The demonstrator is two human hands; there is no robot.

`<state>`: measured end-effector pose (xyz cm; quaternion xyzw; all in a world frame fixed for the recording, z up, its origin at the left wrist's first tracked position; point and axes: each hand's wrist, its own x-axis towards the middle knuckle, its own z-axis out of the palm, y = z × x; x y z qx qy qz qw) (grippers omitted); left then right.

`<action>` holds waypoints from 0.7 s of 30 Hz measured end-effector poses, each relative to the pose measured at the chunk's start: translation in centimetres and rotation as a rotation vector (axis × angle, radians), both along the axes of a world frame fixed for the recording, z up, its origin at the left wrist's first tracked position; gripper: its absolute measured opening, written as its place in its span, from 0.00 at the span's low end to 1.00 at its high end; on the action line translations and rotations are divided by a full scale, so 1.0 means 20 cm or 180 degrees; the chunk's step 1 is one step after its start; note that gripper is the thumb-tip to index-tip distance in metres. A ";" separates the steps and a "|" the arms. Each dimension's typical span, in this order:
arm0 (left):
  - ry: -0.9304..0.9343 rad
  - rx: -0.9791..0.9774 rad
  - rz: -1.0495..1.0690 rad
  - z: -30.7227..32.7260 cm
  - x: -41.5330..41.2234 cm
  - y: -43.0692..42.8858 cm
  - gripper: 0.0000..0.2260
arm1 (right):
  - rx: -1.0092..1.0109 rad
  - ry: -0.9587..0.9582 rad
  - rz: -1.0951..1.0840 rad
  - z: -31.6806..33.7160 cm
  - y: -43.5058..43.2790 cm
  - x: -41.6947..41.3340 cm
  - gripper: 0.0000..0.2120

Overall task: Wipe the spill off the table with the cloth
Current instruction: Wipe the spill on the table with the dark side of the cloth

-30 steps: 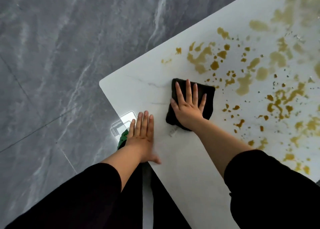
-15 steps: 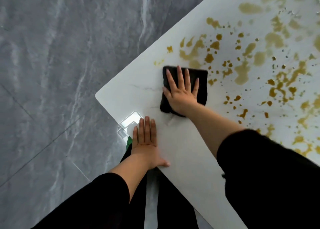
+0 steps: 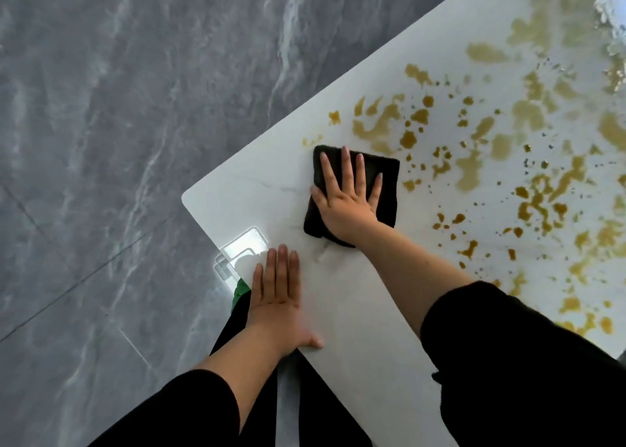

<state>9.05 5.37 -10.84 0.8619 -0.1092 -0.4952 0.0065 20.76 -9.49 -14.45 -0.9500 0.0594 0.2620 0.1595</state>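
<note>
A folded black cloth [image 3: 388, 189] lies on the white table [image 3: 355, 311] near its left corner. My right hand [image 3: 345, 199] presses flat on the cloth with fingers spread and straight. A yellow-brown spill [image 3: 474, 148] spreads in puddles and droplets over the table to the right of and beyond the cloth; the cloth's far edge touches the nearest puddle. My left hand [image 3: 281, 297] rests flat on the table's near edge, fingers straight and together, holding nothing.
Grey marbled floor tiles [image 3: 118, 141] fill the left side. A bright reflection [image 3: 242, 250] sits by the table edge beside my left hand. Something green [image 3: 241, 290] shows under the edge. A glare patch [image 3: 613, 2] lies at the top right.
My right hand has slid the cloth away from me, toward the nearest puddles of the spill. My left hand has stayed flat on the table edge.
</note>
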 end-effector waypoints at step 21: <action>0.0100 -0.0221 0.0013 -0.04 0.00 0.02 0.69 | -0.0266 -0.0346 -0.0320 -0.06 0.06 0.51 0.27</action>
